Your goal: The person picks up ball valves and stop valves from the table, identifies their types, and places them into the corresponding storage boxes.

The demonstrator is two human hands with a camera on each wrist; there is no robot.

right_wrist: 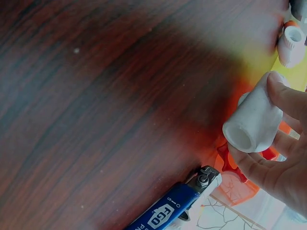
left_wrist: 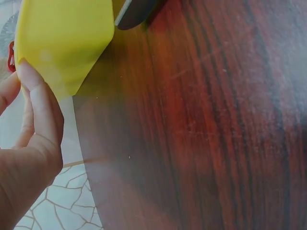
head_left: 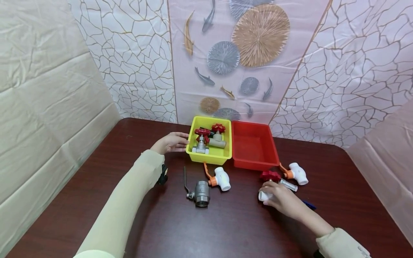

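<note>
My left hand [head_left: 172, 142] is at the left side of the yellow bin [head_left: 209, 157], with thumb and fingertips pinching its rim in the left wrist view. Inside that bin lie a silver valve with a red handwheel [head_left: 202, 145] and a beige valve [head_left: 217, 140]. My right hand [head_left: 284, 200] grips a white plastic valve [right_wrist: 254, 117] between thumb and fingers, its open pipe end facing the wrist camera. A red handwheel [head_left: 270, 175] shows just beyond these fingers. Close by is a metal valve with a blue lever [right_wrist: 165, 208], partly hidden by the hand in the head view.
The red bin [head_left: 255, 165] stands against the yellow one. In front of them lie a white valve with an orange lever [head_left: 222, 178] and a grey metal ball valve [head_left: 202, 193]. Another white valve with an orange lever [head_left: 299, 173] lies at right. Patterned cloth [head_left: 142, 53] hangs behind the table.
</note>
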